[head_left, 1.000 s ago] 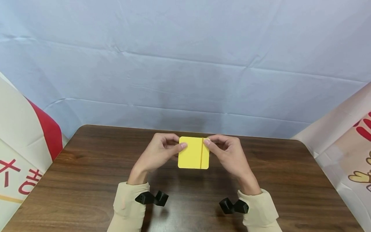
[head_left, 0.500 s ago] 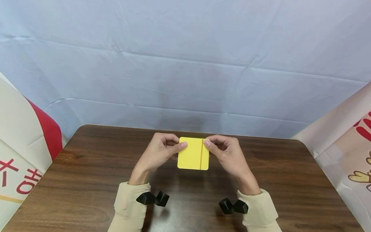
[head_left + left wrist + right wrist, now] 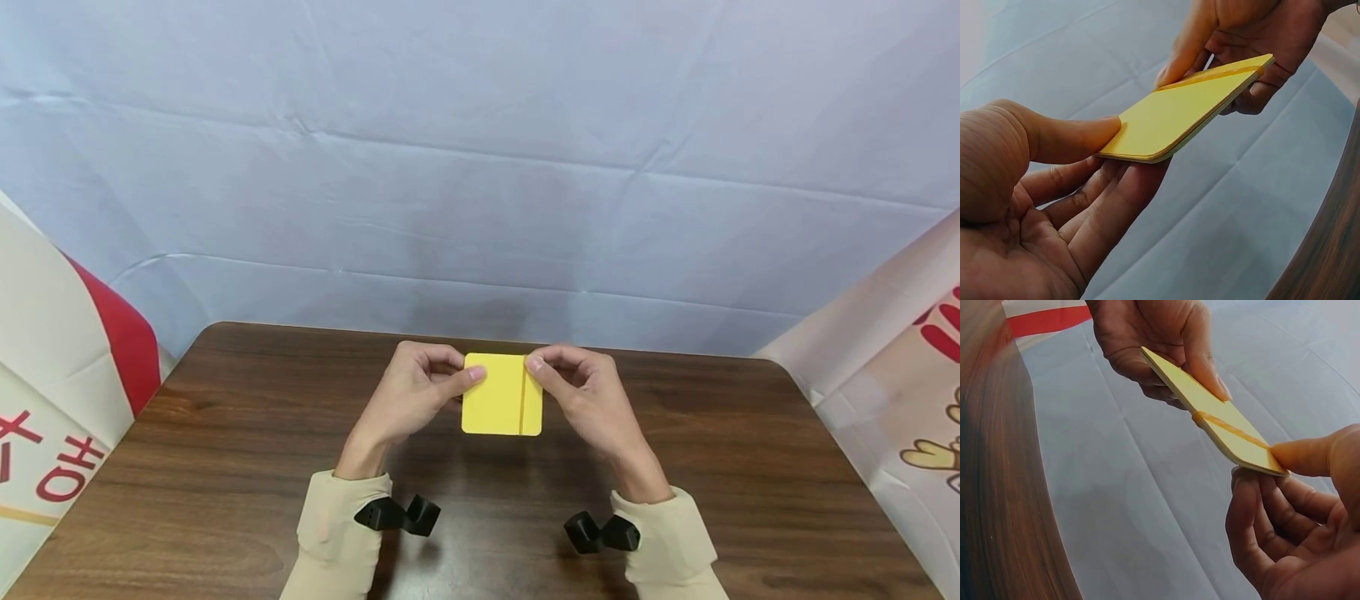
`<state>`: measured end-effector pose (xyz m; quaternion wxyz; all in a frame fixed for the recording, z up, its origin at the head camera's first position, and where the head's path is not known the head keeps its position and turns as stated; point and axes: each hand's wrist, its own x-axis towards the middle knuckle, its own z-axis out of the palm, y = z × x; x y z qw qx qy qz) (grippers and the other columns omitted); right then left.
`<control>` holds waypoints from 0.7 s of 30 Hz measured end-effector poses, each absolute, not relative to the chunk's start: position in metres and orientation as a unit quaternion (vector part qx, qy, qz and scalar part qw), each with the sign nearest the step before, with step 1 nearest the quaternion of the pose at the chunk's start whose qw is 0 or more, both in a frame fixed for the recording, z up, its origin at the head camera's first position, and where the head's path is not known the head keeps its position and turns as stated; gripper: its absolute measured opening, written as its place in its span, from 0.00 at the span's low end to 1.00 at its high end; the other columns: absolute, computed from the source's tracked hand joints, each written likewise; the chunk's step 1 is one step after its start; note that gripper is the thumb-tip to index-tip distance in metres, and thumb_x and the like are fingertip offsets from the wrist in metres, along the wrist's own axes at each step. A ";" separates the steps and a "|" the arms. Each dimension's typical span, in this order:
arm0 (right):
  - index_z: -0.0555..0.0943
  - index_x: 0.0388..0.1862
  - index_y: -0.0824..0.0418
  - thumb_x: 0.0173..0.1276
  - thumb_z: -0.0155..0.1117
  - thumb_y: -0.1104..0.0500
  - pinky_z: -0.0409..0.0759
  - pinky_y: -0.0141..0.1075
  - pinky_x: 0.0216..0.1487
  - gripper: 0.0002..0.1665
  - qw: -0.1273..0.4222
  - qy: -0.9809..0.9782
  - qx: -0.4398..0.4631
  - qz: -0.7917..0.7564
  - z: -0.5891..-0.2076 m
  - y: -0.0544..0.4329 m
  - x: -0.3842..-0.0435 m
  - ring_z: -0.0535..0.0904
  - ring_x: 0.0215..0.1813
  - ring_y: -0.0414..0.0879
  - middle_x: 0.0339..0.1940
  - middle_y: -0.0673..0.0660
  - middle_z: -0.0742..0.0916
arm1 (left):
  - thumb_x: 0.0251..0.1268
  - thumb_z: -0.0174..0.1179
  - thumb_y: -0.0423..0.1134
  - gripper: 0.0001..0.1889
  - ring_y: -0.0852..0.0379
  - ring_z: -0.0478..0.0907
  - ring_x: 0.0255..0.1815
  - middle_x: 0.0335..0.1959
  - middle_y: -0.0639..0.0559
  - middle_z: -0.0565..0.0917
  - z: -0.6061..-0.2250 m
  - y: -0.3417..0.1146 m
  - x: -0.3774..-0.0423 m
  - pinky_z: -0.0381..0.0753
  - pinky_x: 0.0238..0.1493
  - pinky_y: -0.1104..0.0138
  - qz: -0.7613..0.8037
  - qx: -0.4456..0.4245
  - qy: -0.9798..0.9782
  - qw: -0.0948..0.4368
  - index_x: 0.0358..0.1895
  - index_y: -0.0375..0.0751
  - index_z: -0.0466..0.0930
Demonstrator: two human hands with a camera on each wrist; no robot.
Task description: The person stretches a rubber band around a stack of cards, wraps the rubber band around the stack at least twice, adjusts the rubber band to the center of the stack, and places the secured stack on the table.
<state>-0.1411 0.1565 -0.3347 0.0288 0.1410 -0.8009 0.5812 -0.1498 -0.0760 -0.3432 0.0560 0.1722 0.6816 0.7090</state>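
Observation:
A small yellow notebook (image 3: pixel 492 400) with rounded corners is held up between both hands over the table. An orange elastic band (image 3: pixel 522 396) runs across its cover near the right side. My left hand (image 3: pixel 411 392) pinches the left edge, thumb on the cover and fingers behind. At the upper right corner my right hand (image 3: pixel 588 400) does the same, its thumb beside the band. Both wrist views show the notebook (image 3: pixel 1163 119) as thin and closed, with the fingers (image 3: pixel 1257 515) of the right hand under its back cover.
The dark wooden table (image 3: pixel 225 467) spreads beneath the hands. Behind it hangs a pale blue cloth (image 3: pixel 480 167). Printed banners stand at the left (image 3: pixel 60 350) and right (image 3: pixel 892 392). A black wrist camera is strapped on each beige sleeve (image 3: pixel 341 525).
The hands keep the same pinch on the notebook. It has shifted only a few pixels, slightly up and to the right since half a second ago.

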 end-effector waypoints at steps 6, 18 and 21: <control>0.86 0.44 0.65 0.74 0.67 0.57 0.81 0.36 0.36 0.11 0.030 -0.797 0.137 0.587 -0.335 0.156 -0.141 0.82 0.36 0.53 0.37 0.60 0.87 | 0.65 0.68 0.28 0.07 0.49 0.88 0.32 0.35 0.38 0.87 -0.341 -0.076 -0.149 0.88 0.35 0.52 0.700 0.170 0.690 0.067 0.40 0.24 0.84; 0.86 0.44 0.65 0.73 0.68 0.58 0.80 0.35 0.35 0.11 0.030 -0.796 0.133 0.590 -0.336 0.156 -0.142 0.79 0.37 0.54 0.37 0.60 0.86 | 0.62 0.69 0.25 0.05 0.52 0.87 0.28 0.31 0.39 0.87 -0.340 -0.074 -0.148 0.88 0.31 0.54 0.705 0.158 0.690 0.044 0.37 0.24 0.85; 0.87 0.44 0.65 0.72 0.69 0.58 0.80 0.35 0.35 0.11 0.034 -0.794 0.133 0.592 -0.337 0.155 -0.142 0.79 0.36 0.54 0.37 0.61 0.86 | 0.61 0.69 0.24 0.04 0.51 0.87 0.27 0.30 0.39 0.87 -0.341 -0.073 -0.148 0.88 0.30 0.54 0.703 0.160 0.692 0.036 0.35 0.24 0.84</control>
